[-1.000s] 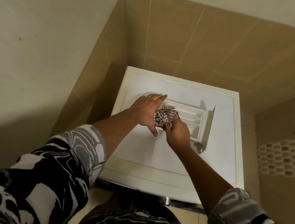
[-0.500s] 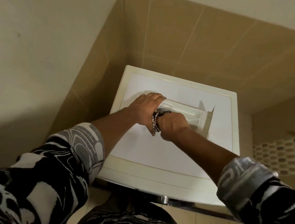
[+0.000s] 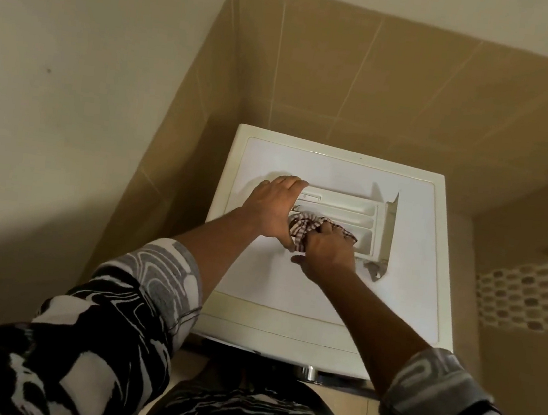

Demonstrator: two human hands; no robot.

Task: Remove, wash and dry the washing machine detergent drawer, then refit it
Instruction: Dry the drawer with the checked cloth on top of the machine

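The white detergent drawer (image 3: 351,210) lies flat on top of the white washing machine (image 3: 393,291), its front panel standing up at the right end. Three long compartments run across it. My left hand (image 3: 272,207) presses down on the drawer's left end, fingers over the far edge and thumb at the near side. My right hand (image 3: 326,251) is closed on a checked cloth (image 3: 304,226), pressed into the nearest compartment. The cloth bunches between my two hands and hides the left part of that compartment.
The machine sits in a corner, with a plain wall on the left and tan tiles behind. A mosaic-tiled band (image 3: 531,294) runs along the right wall. The machine's front edge and a chrome part (image 3: 309,372) lie just below my forearms.
My right hand has slid the cloth from the drawer's left end a little to the right along the near compartment. The left hand keeps its hold on the left end.
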